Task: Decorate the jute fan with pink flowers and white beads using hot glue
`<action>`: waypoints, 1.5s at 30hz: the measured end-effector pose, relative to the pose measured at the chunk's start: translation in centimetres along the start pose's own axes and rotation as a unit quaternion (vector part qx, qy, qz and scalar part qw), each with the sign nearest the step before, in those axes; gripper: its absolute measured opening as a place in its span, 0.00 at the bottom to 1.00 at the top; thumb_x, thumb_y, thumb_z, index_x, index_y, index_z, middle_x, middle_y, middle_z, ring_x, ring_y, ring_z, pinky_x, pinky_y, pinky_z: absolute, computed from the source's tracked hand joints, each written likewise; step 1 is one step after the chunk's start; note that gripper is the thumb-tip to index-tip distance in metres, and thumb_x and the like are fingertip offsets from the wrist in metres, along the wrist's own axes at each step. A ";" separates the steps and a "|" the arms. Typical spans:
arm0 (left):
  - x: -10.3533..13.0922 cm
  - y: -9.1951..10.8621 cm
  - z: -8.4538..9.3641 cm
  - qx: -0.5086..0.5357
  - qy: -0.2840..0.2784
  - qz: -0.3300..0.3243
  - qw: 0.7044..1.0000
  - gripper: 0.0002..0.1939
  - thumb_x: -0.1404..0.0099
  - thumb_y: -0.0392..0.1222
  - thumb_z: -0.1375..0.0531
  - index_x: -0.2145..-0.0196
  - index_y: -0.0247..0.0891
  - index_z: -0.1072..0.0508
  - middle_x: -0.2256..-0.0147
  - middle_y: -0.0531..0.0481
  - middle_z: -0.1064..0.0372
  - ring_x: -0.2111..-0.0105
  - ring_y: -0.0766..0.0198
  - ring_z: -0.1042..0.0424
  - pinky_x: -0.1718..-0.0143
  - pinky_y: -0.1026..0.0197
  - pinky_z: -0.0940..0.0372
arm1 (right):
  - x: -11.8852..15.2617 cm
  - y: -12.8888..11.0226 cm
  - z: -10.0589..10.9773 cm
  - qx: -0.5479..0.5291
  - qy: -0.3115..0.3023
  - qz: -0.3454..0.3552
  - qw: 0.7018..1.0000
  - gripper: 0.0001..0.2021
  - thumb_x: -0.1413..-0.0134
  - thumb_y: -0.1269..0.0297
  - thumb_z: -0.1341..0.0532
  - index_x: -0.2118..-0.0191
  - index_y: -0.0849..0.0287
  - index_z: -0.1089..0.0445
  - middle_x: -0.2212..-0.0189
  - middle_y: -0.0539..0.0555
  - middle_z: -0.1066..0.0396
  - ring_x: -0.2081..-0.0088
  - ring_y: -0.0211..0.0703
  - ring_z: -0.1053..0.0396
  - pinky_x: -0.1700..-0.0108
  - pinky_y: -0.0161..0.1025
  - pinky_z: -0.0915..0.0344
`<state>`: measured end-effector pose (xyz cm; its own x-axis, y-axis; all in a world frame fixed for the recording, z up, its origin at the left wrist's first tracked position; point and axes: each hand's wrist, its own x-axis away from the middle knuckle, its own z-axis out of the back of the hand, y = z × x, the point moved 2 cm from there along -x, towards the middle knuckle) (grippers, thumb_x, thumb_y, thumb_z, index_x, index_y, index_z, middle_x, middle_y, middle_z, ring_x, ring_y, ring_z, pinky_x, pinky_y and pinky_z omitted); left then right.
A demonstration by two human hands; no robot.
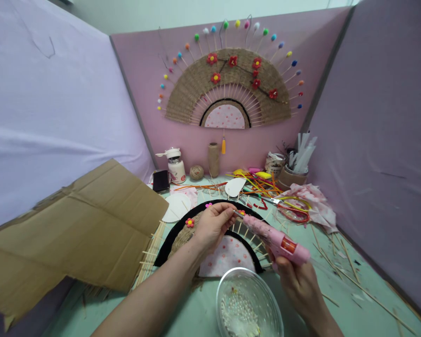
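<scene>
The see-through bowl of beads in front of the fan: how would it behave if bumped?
The bowl looks like thin clear plastic, so it would probably be light and slide easily. Its pale beads look small and round, so they would likely roll about if it tipped. They lie low, so a gentle nudge probably wouldn't spill them.

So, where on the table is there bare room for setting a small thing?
A bare patch lies between the left forearm and the clear plastic bowl; a smaller one between the pink glue gun and the red-handled scissors. Crowded: behind the half-round fan, with pipe cleaners, and the far right, with scattered thin sticks.
</scene>
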<state>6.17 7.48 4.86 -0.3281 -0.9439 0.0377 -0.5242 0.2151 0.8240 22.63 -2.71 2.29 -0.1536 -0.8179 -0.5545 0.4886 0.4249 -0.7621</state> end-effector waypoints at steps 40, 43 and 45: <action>0.0 0.0 0.1 -0.006 -0.009 -0.008 1.000 0.17 0.55 0.45 0.26 0.71 0.32 0.24 0.74 0.51 0.29 0.75 0.73 0.35 0.70 0.68 0.40 | 0.2 0.3 0.1 0.014 0.007 -0.007 1.000 0.22 0.40 0.44 0.47 0.68 0.58 0.26 0.83 0.51 0.34 0.77 0.48 0.31 0.74 0.39 0.32; 0.0 0.0 0.1 -0.001 -0.005 -0.004 1.000 0.17 0.56 0.44 0.26 0.72 0.32 0.24 0.75 0.51 0.29 0.75 0.73 0.34 0.70 0.69 0.39 | 0.2 0.2 0.0 0.011 0.007 -0.007 1.000 0.21 0.40 0.45 0.47 0.67 0.58 0.26 0.83 0.51 0.34 0.78 0.46 0.33 0.75 0.39 0.33; 0.0 0.0 0.1 0.002 -0.002 -0.001 1.000 0.18 0.57 0.44 0.25 0.72 0.32 0.24 0.75 0.51 0.29 0.75 0.73 0.34 0.70 0.69 0.39 | 0.2 0.2 0.0 0.009 0.005 -0.007 1.000 0.21 0.40 0.46 0.47 0.65 0.58 0.26 0.82 0.51 0.33 0.80 0.44 0.35 0.75 0.38 0.33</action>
<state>6.11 7.46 4.83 -0.3311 -0.9430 0.0335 -0.5281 0.2145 0.8216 22.73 -2.75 2.03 -0.1687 -0.8203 -0.5465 0.5024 0.4054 -0.7637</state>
